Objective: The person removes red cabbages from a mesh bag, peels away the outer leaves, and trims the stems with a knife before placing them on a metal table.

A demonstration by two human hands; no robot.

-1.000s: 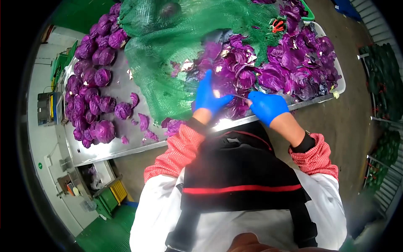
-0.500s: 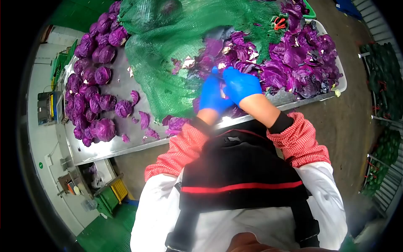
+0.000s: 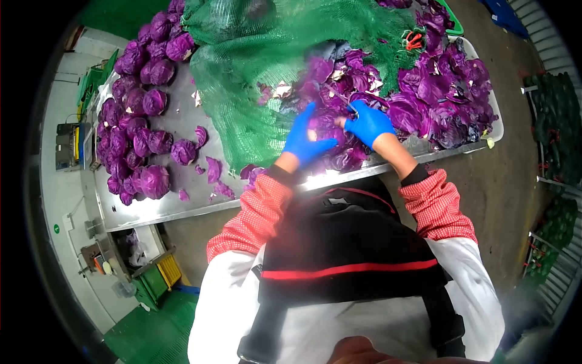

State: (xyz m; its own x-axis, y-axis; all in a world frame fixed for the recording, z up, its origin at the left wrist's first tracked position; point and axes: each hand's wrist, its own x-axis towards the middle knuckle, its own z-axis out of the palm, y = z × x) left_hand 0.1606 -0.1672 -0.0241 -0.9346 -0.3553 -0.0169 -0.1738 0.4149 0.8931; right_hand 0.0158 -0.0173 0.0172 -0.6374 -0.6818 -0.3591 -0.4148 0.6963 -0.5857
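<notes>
A purple cabbage (image 3: 327,123) sits between my two blue-gloved hands, near the table's front edge. On its left side, my left hand (image 3: 305,138) is open, thumb and fingers spread apart. My right hand (image 3: 368,125) is closed at the cabbage's right side, around what looks like a small knife; its thin blade (image 3: 337,95) points up and left over the leaves. Loose purple leaves (image 3: 357,76) lie beyond the hands and partly blend with the cabbage. The knife's handle is hidden in the glove.
Green mesh netting (image 3: 233,97) covers the middle of the metal table (image 3: 182,209). Purple cabbage heads (image 3: 154,181) are heaped at the left. A white tray (image 3: 497,124) piled with leaves stands at the right, near red ties (image 3: 413,41).
My hands have moved apart, showing the cabbage between them. The left hand's fingers have spread. The view has shifted slightly.
</notes>
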